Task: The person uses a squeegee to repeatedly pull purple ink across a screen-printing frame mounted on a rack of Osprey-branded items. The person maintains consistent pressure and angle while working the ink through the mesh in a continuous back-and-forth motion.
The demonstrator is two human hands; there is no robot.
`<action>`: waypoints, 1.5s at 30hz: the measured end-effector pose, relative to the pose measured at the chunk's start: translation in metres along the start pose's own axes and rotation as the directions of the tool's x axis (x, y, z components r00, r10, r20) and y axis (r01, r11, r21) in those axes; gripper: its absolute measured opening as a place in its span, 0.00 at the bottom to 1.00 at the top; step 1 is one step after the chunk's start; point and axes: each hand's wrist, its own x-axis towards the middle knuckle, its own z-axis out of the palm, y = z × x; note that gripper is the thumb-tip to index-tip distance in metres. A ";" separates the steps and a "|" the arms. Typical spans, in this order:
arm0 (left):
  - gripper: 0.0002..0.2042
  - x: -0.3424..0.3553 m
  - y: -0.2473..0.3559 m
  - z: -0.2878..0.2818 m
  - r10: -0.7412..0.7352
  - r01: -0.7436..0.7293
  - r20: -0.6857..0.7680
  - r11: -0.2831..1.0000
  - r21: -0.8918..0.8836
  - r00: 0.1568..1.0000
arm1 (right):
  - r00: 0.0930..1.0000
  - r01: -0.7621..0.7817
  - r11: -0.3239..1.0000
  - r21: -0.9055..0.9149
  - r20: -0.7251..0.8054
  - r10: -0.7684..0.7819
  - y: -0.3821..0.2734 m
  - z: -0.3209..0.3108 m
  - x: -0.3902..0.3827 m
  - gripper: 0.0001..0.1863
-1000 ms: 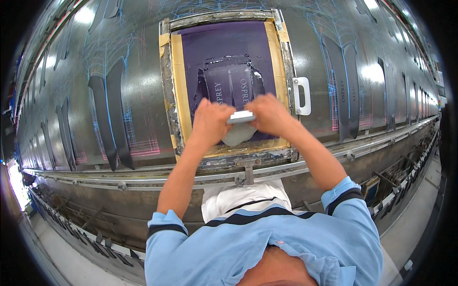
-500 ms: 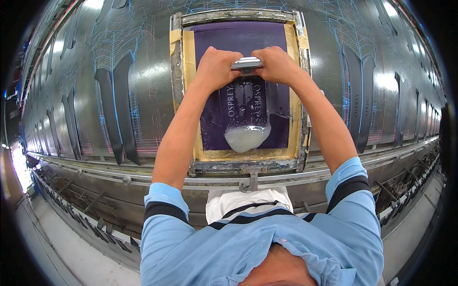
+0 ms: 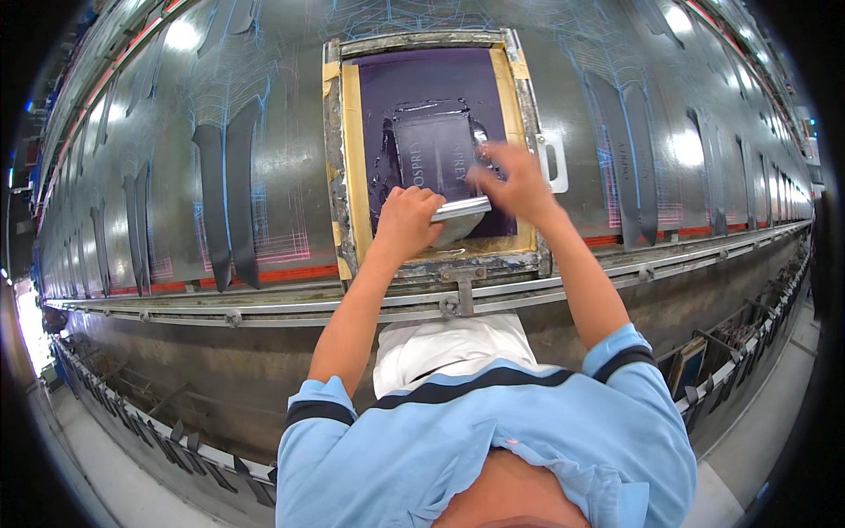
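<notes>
A screen-printing frame (image 3: pixel 334 176) with purple mesh (image 3: pixel 414 75) and tan tape along its inner sides lies on the dark table in front of me. Near the frame's close end, my left hand (image 3: pixel 409 222) is closed on the left end of a squeegee (image 3: pixel 465 209) with a shiny metal handle. My right hand (image 3: pixel 521 183) is off the handle, above the right side of the mesh, slightly blurred with its fingers apart and nothing visible in them. Wet ink marks the mesh around light lettering. The squeegee's blade is partly hidden.
Dark strip-shaped pieces (image 3: pixel 211 202) lie in pairs on the long table to the left, and more (image 3: pixel 627 158) to the right. A white handle (image 3: pixel 554 163) sits against the frame's right side. A metal rail (image 3: pixel 607 275) runs along the table's near edge.
The squeegee has come toward me, from the frame's upper middle to its near end. My right hand has let go and moved right; my left still grips. The pool of pale ink is now mostly hidden.
</notes>
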 end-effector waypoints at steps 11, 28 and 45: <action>0.22 -0.064 0.044 0.003 0.064 -0.061 -0.091 0.998 0.033 0.994 | 0.748 -0.512 0.855 0.085 -0.444 0.493 0.146 0.000 0.005 0.17; 0.15 0.109 -0.043 -0.046 0.111 -0.093 -0.179 0.990 0.108 0.978 | 0.748 -0.501 0.838 0.215 -0.380 0.545 0.110 -0.019 0.002 0.16; 0.18 -0.035 0.070 0.046 -0.162 0.209 -0.257 0.963 0.168 0.953 | 0.808 -0.420 0.867 0.268 -0.325 0.492 0.137 -0.013 -0.004 0.16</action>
